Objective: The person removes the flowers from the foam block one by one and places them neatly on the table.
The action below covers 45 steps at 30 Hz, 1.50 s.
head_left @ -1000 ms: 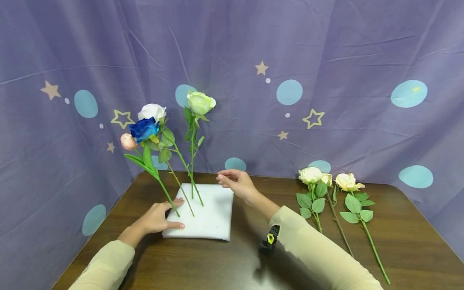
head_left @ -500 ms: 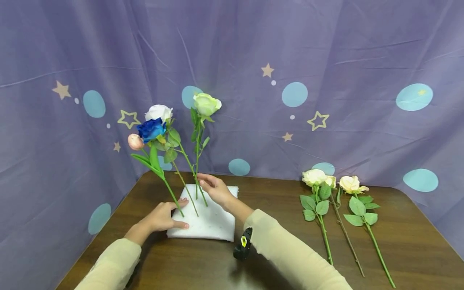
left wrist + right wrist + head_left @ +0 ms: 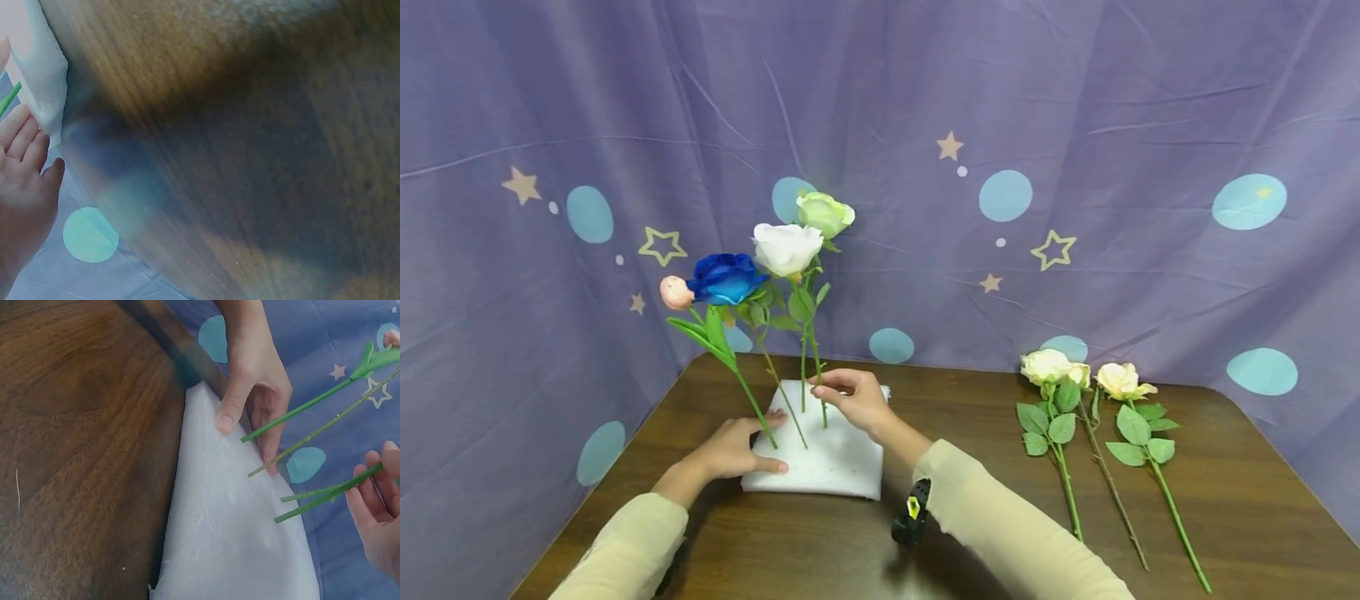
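A white foam block (image 3: 850, 462) lies on the table with several flower stems standing in its top. My right hand (image 3: 859, 406) pinches the lower stem of the white rose (image 3: 787, 248), just above the foam; the right wrist view shows the thumb and fingers on that green stem (image 3: 340, 489). Behind it stands a pale green rose (image 3: 826, 214). My left hand (image 3: 730, 450) rests on the block's left side, fingers extended and thumb on the top face (image 3: 234, 406). Close to this hand, a blue rose (image 3: 726, 279) and a pink tulip (image 3: 677, 292) lean left.
Cream roses (image 3: 1120, 381) with long stems lie on the right side of the brown wooden table (image 3: 977, 467). A purple curtain (image 3: 880, 100) with stars and blue dots hangs right behind the table. A black wristband (image 3: 912, 512) shows under my right sleeve.
My right hand has come left to the white rose's stem and taken hold of it. The white rose's head has swung right, in front of the green rose. My left hand stays on the foam.
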Each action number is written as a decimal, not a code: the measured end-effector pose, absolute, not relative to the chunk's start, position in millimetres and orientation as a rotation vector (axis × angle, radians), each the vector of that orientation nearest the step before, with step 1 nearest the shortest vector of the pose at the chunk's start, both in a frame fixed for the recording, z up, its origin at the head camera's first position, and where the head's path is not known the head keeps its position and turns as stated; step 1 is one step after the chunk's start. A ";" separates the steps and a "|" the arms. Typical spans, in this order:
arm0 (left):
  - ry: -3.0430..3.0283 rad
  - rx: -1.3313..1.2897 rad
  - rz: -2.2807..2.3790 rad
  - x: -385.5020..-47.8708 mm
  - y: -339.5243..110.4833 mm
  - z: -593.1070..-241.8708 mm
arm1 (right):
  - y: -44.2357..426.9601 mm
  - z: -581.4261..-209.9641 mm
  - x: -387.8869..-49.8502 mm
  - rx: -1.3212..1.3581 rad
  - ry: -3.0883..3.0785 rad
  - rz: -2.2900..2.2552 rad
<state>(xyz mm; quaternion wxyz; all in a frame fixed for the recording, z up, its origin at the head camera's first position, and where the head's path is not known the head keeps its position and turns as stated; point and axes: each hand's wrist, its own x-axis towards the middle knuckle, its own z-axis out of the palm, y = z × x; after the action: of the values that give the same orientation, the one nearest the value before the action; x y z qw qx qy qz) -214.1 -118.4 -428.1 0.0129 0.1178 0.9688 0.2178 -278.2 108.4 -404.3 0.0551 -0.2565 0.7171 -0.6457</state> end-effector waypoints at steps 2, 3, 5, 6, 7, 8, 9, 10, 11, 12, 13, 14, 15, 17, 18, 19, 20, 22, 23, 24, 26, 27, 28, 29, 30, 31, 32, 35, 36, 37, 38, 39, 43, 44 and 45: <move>3.013 0.366 0.677 -214.5 -119.1 -427.9 | 109.6 -404.4 -279.3 -0.747 2.161 -1.992; 3.011 0.364 0.675 -214.5 -119.5 -428.3 | 110.0 -404.7 -279.6 -0.736 2.155 -2.010; 3.017 0.375 0.667 -214.4 -120.4 -429.1 | 110.5 -404.8 -279.7 -0.698 2.123 -2.054; 3.020 0.379 0.665 -214.2 -120.8 -429.9 | 110.6 -404.9 -279.6 -0.686 2.100 -2.081; 3.024 0.384 0.666 -214.0 -121.3 -430.8 | 110.8 -404.9 -279.5 -0.680 2.078 -2.108; 3.032 0.391 0.661 -213.9 -121.8 -431.5 | 110.9 -404.8 -279.2 -0.683 2.063 -2.133; 3.038 0.402 0.656 -213.9 -122.3 -432.5 | 111.0 -404.4 -278.9 -0.693 2.046 -2.156; 3.043 0.409 0.654 -214.0 -122.9 -433.2 | 111.0 -404.1 -278.7 -0.697 2.034 -2.175; 3.047 0.418 0.653 -214.1 -123.3 -433.9 | 111.2 -403.6 -278.4 -0.715 2.041 -2.186; 3.052 0.422 0.654 -214.3 -123.6 -434.5 | 111.3 -403.1 -278.3 -0.733 2.048 -2.196; 3.057 0.427 0.652 -214.6 -124.0 -434.9 | 111.5 -402.4 -278.1 -0.750 2.069 -2.199; 3.062 0.430 0.647 -214.8 -124.3 -435.3 | 111.8 -401.7 -277.7 -0.759 2.090 -2.202; 3.063 0.433 0.646 -215.0 -124.4 -435.6 | 112.1 -401.2 -277.3 -0.762 2.108 -2.202; 3.064 0.434 0.639 -214.9 -124.5 -435.8 | 113.1 -400.4 -276.1 -0.764 2.152 -2.193; 3.063 0.431 0.636 -214.8 -124.6 -436.0 | 113.7 -400.2 -275.3 -0.761 2.180 -2.182; 3.060 0.429 0.635 -214.5 -124.4 -436.1 | 114.3 -400.0 -274.3 -0.762 2.205 -2.170; 3.055 0.428 0.637 -214.2 -124.2 -436.1 | 114.9 -400.0 -273.3 -0.764 2.230 -2.159; 3.046 0.424 0.646 -213.6 -123.7 -436.1 | 115.9 -400.1 -271.6 -0.778 2.291 -2.136; 3.043 0.423 0.651 -213.5 -123.4 -436.2 | 116.4 -400.1 -270.8 -0.795 2.315 -2.132; 3.043 0.422 0.653 -213.4 -123.2 -436.3 | 116.6 -400.2 -270.4 -0.800 2.344 -2.133; 3.047 0.421 0.654 -213.3 -122.0 -435.9 | 116.9 -400.0 -270.2 -0.808 2.368 -2.153; 3.051 0.420 0.651 -213.5 -121.5 -435.7 | 116.9 -399.8 -270.1 -0.802 2.378 -2.164; 3.058 0.430 0.641 -213.7 -120.9 -435.2 | 116.9 -399.4 -270.3 -0.795 2.374 -2.182; 3.063 0.438 0.631 -214.1 -120.5 -434.5 | 116.9 -398.6 -270.5 -0.794 2.374 -2.199; 3.070 0.450 0.621 -214.6 -120.1 -433.5 | 116.7 -396.7 -270.8 -0.776 2.352 -2.225; 3.071 0.460 0.621 -215.0 -119.7 -432.2 | 116.6 -393.9 -270.8 -0.766 2.338 -2.248; 3.072 0.468 0.617 -215.6 -119.7 -430.6 | 116.2 -390.5 -271.3 -0.775 2.304 -2.280; 3.079 0.487 0.615 -217.4 -119.2 -426.3 | 117.3 -375.2 -271.1 -0.844 2.184 -2.372; 3.080 0.489 0.616 -217.9 -118.9 -425.3 | 118.4 -369.1 -270.4 -0.869 2.153 -2.391; 3.080 0.489 0.617 -218.2 -118.9 -424.5 | 119.8 -363.5 -269.4 -0.902 2.143 -2.395; 3.081 0.481 0.617 -218.8 -119.0 -424.3 | 121.5 -358.6 -268.3 -0.937 2.122 -2.396; 3.082 0.480 0.616 -218.9 -119.0 -424.4 | 123.7 -354.2 -266.6 -0.958 2.135 -2.383; 3.075 0.480 0.606 -218.2 -119.3 -427.3 | 135.6 -347.5 -257.9 -0.976 2.225 -2.290; 3.074 0.478 0.610 -217.8 -119.3 -428.3 | 139.0 -348.0 -255.8 -0.972 2.241 -2.266; 3.075 0.484 0.608 -217.3 -119.2 -429.1 | 142.4 -349.1 -253.9 -0.966 2.270 -2.236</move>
<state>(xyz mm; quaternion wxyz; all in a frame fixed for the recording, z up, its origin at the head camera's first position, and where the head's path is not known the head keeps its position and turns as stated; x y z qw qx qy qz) -217.3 -119.2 -429.1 -0.0152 0.1526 0.9694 0.1916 -253.9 142.4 -349.1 -0.0937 -0.2888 0.6787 -0.6687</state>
